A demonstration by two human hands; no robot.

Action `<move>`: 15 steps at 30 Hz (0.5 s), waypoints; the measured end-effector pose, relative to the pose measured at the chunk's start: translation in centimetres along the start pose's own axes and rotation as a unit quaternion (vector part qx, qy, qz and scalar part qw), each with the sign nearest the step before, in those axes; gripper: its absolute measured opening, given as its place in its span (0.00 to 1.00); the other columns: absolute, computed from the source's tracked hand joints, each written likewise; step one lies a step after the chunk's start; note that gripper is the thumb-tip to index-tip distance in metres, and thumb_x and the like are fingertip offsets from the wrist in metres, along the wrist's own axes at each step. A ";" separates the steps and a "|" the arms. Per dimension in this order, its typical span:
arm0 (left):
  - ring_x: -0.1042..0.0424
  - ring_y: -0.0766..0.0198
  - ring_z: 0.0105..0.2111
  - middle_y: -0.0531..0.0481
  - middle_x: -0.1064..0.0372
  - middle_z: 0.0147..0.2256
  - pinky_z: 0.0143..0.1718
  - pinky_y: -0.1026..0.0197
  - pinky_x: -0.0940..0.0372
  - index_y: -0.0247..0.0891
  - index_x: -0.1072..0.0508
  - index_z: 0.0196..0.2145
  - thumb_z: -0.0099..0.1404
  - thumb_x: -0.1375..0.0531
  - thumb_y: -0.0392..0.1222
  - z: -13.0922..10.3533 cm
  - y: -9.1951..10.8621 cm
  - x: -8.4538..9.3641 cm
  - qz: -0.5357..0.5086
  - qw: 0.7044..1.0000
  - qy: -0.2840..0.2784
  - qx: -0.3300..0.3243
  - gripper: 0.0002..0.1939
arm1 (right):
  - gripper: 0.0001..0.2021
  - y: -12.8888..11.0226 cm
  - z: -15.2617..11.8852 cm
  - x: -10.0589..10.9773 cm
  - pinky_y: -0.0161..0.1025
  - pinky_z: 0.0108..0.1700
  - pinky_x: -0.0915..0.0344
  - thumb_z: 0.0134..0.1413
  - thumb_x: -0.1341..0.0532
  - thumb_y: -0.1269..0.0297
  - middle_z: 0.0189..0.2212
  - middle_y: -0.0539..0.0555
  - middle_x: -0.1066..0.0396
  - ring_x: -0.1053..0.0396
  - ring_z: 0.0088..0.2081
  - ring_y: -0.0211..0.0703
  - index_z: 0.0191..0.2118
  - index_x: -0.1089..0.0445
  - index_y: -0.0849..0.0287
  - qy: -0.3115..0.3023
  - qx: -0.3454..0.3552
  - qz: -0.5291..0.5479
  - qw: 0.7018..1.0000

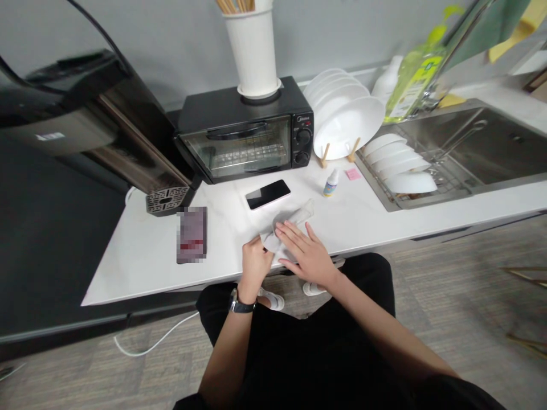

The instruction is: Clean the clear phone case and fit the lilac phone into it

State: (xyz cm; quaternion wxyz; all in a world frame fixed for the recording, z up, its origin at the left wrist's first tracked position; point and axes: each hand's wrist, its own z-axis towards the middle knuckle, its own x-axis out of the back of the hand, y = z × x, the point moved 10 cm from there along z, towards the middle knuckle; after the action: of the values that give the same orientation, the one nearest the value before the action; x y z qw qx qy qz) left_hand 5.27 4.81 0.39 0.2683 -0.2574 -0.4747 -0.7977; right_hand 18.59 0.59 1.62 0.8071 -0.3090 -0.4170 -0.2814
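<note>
A thin, crumpled, greyish-white cloth (302, 213) lies over the near part of the white counter. My left hand (257, 259) is closed on its left edge, near the counter's front. My right hand (308, 253) lies flat across the cloth with its fingers stretched out and the thumb apart. Both hands cover much of the cloth, so anything beneath it is hidden. Just beyond it a black-screened phone (268, 194) rests on the counter. A small white spray bottle (331, 183) with a yellow-and-blue label stands upright, beside a pink slip (352, 174).
A blurred-out dark pouch-like item (192, 234) lies at left, before a black drinks machine (166, 196). Behind is a toaster oven (248, 148) bearing a white chopstick holder (254, 54). White plates (348, 128), a green soap bottle (412, 85) and a sink (491, 134) are at right.
</note>
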 end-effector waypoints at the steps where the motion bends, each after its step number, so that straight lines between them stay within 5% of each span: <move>1: 0.22 0.59 0.28 0.47 0.20 0.29 0.34 0.60 0.28 0.39 0.19 0.31 0.70 0.38 0.35 0.0 0.2 0.0 -0.004 1.000 -0.002 -0.002 0.10 | 0.37 1.6 0.0 0.9 0.64 0.79 0.53 0.77 0.47 0.50 0.76 0.62 0.44 0.47 0.78 0.55 0.81 0.60 0.57 0.007 -0.007 -0.006 1.000; 4: 0.17 0.57 0.40 0.45 0.15 0.41 0.45 0.58 0.23 0.42 0.16 0.44 0.75 0.40 0.40 -0.1 1.0 -0.1 -0.029 0.999 -0.005 -0.011 0.10 | 0.36 6.3 -0.2 3.6 0.69 0.78 0.53 0.77 0.47 0.52 0.76 0.62 0.42 0.49 0.78 0.59 0.81 0.58 0.56 0.057 -0.077 -0.027 0.995; 6: 0.17 0.56 0.45 0.45 0.15 0.45 0.49 0.57 0.23 0.43 0.17 0.48 0.76 0.40 0.41 -0.1 1.4 -0.1 -0.045 0.999 -0.007 -0.018 0.12 | 0.36 7.0 -0.3 4.3 0.71 0.77 0.51 0.77 0.47 0.52 0.76 0.62 0.42 0.51 0.79 0.61 0.81 0.57 0.56 0.082 -0.104 -0.030 0.991; 13: 0.25 0.60 0.26 0.47 0.23 0.26 0.31 0.60 0.30 0.39 0.23 0.27 0.69 0.42 0.32 -0.1 0.0 -0.4 0.013 1.000 -0.009 -0.003 0.13 | 0.37 -3.1 0.5 -0.2 0.61 0.78 0.48 0.77 0.48 0.46 0.75 0.63 0.40 0.49 0.78 0.56 0.79 0.50 0.64 0.024 0.030 0.020 0.999; 15: 0.26 0.61 0.24 0.47 0.24 0.24 0.29 0.60 0.31 0.39 0.25 0.24 0.67 0.41 0.31 -0.2 -0.2 -0.4 0.017 1.000 -0.010 -0.003 0.14 | 0.34 -3.6 0.4 -0.4 0.59 0.78 0.49 0.78 0.48 0.49 0.74 0.60 0.39 0.45 0.77 0.53 0.79 0.49 0.60 0.008 0.059 0.020 0.998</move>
State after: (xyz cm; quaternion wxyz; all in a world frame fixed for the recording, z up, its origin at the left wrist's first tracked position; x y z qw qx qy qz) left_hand 5.40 4.84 -0.14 0.2758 -0.2743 -0.4704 -0.7921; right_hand 15.58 -1.38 2.43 0.8329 -0.2668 -0.4200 -0.2422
